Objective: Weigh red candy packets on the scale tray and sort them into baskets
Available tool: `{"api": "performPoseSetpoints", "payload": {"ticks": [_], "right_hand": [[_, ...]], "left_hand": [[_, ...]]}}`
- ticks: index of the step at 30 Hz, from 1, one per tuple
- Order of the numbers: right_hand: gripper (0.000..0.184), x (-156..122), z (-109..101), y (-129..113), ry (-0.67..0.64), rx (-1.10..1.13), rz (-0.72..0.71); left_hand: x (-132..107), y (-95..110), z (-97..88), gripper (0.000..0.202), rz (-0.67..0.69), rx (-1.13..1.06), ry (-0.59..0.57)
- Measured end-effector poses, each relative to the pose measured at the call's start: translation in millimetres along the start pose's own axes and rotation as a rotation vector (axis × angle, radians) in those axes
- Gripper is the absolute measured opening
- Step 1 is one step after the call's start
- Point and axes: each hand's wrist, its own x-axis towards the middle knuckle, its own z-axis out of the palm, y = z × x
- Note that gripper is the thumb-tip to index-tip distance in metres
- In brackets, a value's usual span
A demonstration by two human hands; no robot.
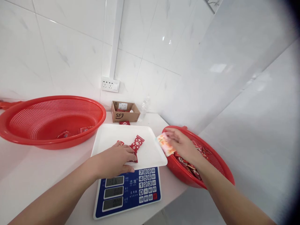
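Observation:
Over the white weighing tray [150,156] of a digital scale, my left hand [114,159] reaches palm down, its thumb apart from the fingers. Its fingertips lie over small red wrapped packets, partly hiding them. One red packet with pale dots [137,142] shows just beyond the fingers. My right hand [180,142] pinches a flat pink and orange packet [166,144] between the tray's right edge and the right red basket [220,162]. Many red wrapped packets [187,164] lie in that basket, below my right wrist.
A large red perforated basket [53,107] with a few red packets stands at left. Behind the tray are a small cardboard box [127,116], a clear plastic bottle [144,107] and a red packet [124,123]. The scale's blue keypad panel [131,193] faces me. White tiled walls enclose the table.

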Motion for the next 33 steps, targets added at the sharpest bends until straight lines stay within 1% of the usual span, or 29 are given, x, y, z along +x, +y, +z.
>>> {"api": "performPoseSetpoints", "payload": {"ticks": [1,3,5,6,7,9,11,14,15,17,19,21,25,27,29,33], "right_hand": [[0.039,-1,7,-5,-0.039,-0.032,-0.018],[0.039,-5,15,-10,-0.085,-0.163,-0.078],[0.035,-9,15,-9,-0.094,-0.302,-0.12],[0.034,-11,11,-6,-0.095,-0.351,-0.108],[0.034,-13,6,-1,-0.095,-0.389,-0.067],[0.034,-16,-7,13,-0.107,-0.454,0.069],[0.034,-21,-21,30,-0.176,-0.496,0.192],[0.035,-30,-36,54,-0.391,-0.438,0.252],[0.036,-33,-39,59,-0.444,-0.41,0.267],[0.039,-38,-42,66,-0.493,-0.375,0.31],[0.041,-42,-44,67,-0.517,-0.356,0.336],[0.04,-43,-47,64,-0.57,-0.307,0.321],[0.038,-47,-54,55,-0.665,-0.124,0.309],[0.037,-48,-53,53,-0.678,-0.068,0.317],[0.035,-48,-51,53,-0.649,-0.096,0.317],[0.032,-45,-44,59,-0.428,-0.322,0.269]], "left_hand": [[0,0,-1.6,0.026,-0.001,0.014,-0.002],[-2,1,-4.1,0.024,-0.016,0.048,-0.008],[-2,2,-4.2,0.022,-0.04,0.078,-0.016],[-1,3,-3.0,0.023,-0.056,0.093,-0.007],[0,3,-0.9,0.026,-0.072,0.108,0.014],[4,4,5.8,0.037,-0.1,0.129,0.071],[10,7,14.9,0.051,-0.094,0.13,0.095],[19,14,31.2,0.064,-0.018,0.108,0.068],[21,15,36.7,0.065,0.01,0.108,0.072],[25,18,46.8,0.066,0.044,0.12,0.092],[26,18,53.8,0.063,0.054,0.148,0.109],[26,18,56.5,0.06,0.038,0.178,0.114],[22,19,52.1,0.056,-0.013,0.221,0.104],[21,20,48.6,0.056,-0.028,0.233,0.087],[19,20,45.4,0.056,-0.04,0.239,0.065],[16,20,39.0,0.055,-0.041,0.222,0.041]]}}
